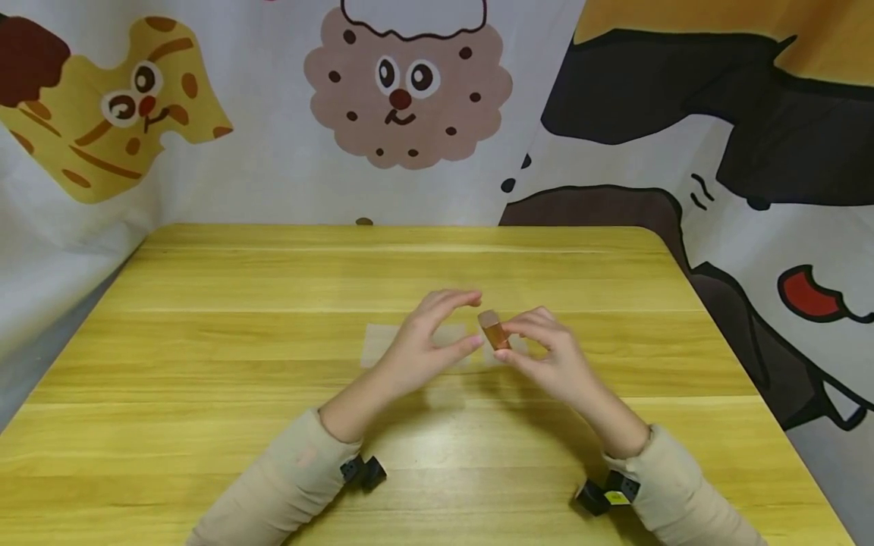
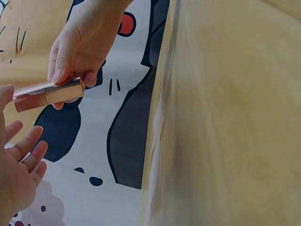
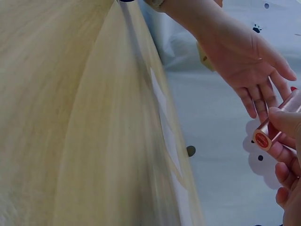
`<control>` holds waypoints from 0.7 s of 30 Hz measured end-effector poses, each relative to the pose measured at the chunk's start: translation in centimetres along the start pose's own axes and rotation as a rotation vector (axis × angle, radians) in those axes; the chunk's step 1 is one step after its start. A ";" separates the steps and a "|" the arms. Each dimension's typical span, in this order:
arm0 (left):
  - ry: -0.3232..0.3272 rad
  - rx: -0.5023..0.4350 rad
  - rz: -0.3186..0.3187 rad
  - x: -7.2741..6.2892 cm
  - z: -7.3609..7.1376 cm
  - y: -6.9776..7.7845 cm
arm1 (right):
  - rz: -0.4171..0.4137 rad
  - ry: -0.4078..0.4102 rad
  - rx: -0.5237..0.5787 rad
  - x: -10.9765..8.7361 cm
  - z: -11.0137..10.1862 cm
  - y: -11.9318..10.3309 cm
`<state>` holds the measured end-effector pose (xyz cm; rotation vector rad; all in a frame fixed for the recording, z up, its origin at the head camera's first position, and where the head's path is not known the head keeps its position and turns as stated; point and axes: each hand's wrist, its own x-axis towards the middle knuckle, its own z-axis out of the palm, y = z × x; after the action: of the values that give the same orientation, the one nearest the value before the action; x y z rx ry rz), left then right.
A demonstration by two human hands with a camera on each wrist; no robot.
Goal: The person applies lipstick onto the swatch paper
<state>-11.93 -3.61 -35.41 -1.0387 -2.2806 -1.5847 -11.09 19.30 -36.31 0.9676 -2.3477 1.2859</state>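
Observation:
A shiny rose-gold lipstick tube [image 1: 493, 331] is held above the table, tilted, by my right hand [image 1: 556, 356]. The thumb and fingers of that hand pinch its lower part. In the right wrist view a red round label marks the end of the lipstick tube [image 3: 262, 140]. My left hand [image 1: 426, 341] is beside the tube's upper end, thumb and fingers spread apart with a gap between them. In the left wrist view the left hand [image 2: 19, 179] shows its palm, and its thumb is near the tube's far end; contact there is unclear.
Pale flat rectangles [image 1: 378, 345] lie on the wooden table [image 1: 205, 341] beneath the hands, partly covered by them. A cartoon-printed cloth [image 1: 259, 114] hangs behind the table. Small black devices [image 1: 372, 473] are strapped at both sleeve cuffs.

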 end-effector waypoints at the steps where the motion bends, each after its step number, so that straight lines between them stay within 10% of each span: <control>1: 0.004 -0.001 0.008 0.0 0.1 0.0 | 0.000 -0.003 -0.002 0.0 0.1 0.0; 21: 0.021 -0.010 0.084 -0.2 0.7 -0.6 | 0.027 -0.042 -0.027 -0.4 1.1 0.0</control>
<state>-11.98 -3.16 -36.23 -1.1004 -2.1875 -1.5679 -10.73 18.60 -37.14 0.9667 -2.4118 1.2517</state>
